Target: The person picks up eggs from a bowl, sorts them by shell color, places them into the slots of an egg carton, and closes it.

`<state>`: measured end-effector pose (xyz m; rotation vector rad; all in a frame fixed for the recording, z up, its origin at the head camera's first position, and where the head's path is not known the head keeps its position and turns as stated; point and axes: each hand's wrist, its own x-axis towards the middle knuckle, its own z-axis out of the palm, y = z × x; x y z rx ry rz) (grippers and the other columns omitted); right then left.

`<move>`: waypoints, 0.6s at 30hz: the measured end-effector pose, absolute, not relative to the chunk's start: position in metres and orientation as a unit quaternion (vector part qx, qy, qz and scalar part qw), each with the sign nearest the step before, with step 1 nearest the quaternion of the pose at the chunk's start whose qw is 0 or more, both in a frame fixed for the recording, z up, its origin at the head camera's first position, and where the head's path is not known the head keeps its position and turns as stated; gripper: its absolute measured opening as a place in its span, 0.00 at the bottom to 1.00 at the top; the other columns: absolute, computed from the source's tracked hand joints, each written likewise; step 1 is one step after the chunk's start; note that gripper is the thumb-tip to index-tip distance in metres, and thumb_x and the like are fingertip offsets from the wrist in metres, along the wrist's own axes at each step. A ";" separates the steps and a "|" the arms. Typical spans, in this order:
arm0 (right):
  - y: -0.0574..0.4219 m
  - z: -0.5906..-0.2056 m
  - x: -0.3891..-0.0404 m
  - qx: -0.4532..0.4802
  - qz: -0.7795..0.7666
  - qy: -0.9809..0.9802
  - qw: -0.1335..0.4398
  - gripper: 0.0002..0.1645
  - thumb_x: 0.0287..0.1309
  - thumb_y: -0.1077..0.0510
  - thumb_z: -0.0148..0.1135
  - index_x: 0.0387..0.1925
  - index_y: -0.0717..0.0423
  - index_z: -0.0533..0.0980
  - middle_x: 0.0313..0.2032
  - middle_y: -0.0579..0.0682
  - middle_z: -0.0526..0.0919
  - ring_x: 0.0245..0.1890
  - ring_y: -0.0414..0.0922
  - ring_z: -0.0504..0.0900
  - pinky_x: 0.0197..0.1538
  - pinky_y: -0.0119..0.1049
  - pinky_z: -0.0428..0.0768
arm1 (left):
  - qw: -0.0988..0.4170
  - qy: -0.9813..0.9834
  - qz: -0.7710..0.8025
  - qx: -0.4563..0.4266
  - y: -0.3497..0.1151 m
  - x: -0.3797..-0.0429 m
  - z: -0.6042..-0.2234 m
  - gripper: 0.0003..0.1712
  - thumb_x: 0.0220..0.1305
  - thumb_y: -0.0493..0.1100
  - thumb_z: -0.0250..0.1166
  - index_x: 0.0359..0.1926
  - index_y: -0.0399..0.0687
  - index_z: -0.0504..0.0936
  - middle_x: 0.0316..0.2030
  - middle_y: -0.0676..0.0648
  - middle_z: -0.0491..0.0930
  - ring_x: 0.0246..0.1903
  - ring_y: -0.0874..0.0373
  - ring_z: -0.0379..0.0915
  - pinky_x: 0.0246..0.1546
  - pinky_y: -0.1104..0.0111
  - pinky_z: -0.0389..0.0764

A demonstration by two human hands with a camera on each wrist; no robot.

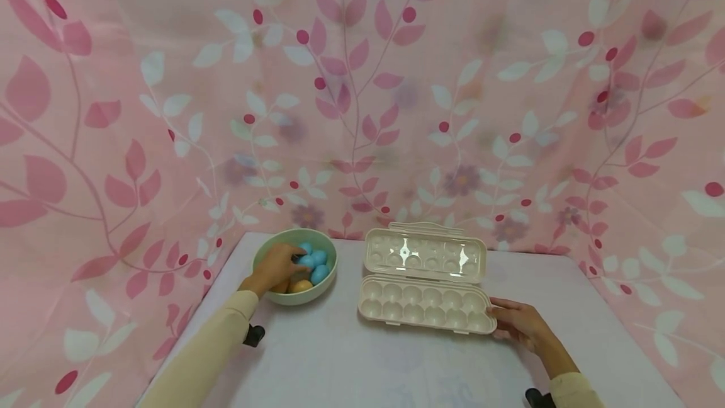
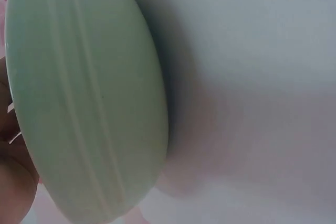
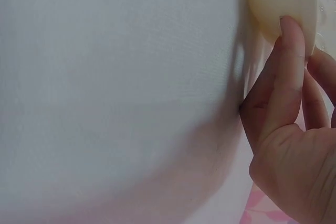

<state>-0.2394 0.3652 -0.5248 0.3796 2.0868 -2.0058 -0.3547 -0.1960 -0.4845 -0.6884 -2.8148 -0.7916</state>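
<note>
both hands stand well apart, seen from the head: the left hand reaches into a pale green bowl, over blue eggs and an orange-yellow egg, fingers and thumb slightly parted; i cannot tell whether they have hold of anything. the right hand is at the right end of a cream egg carton. that carton lies right of the bowl, its long axis running left to right, right end a touch nearer the person, lid open on the far side. i'd judge the gap from bowl to the carton's left end matters most.

from the left wrist, the bowl's outer wall hides most of the left hand.

from the right wrist, thumb and fingers pinch the carton's end.
</note>
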 end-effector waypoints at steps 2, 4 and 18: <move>0.365 -0.525 -0.239 0.122 -0.682 0.712 0.113 0.36 0.60 0.61 0.66 0.66 0.71 0.64 0.39 0.55 0.86 0.33 0.49 0.85 0.37 0.43 0.85 | 0.075 -0.927 -0.290 -0.225 -0.194 -0.353 -0.483 0.30 0.55 0.48 0.74 0.56 0.37 0.81 0.50 0.42 0.82 0.47 0.48 0.79 0.50 0.55 0.79; 0.365 -0.525 -0.239 0.114 -0.682 0.713 0.117 0.37 0.60 0.61 0.66 0.66 0.71 0.64 0.39 0.56 0.86 0.33 0.49 0.85 0.37 0.43 0.85 | 0.075 -0.920 -0.316 -0.218 -0.192 -0.350 -0.480 0.30 0.59 0.48 0.71 0.60 0.39 0.78 0.53 0.41 0.81 0.48 0.48 0.78 0.51 0.53 0.78; 0.364 -0.524 -0.239 0.127 -0.667 0.727 0.105 0.36 0.59 0.61 0.67 0.65 0.71 0.66 0.38 0.56 0.86 0.35 0.50 0.86 0.38 0.45 0.85 | 0.083 -0.860 -0.463 -0.198 -0.145 -0.338 -0.469 0.26 0.60 0.53 0.69 0.59 0.54 0.80 0.50 0.53 0.82 0.47 0.55 0.80 0.48 0.59 0.80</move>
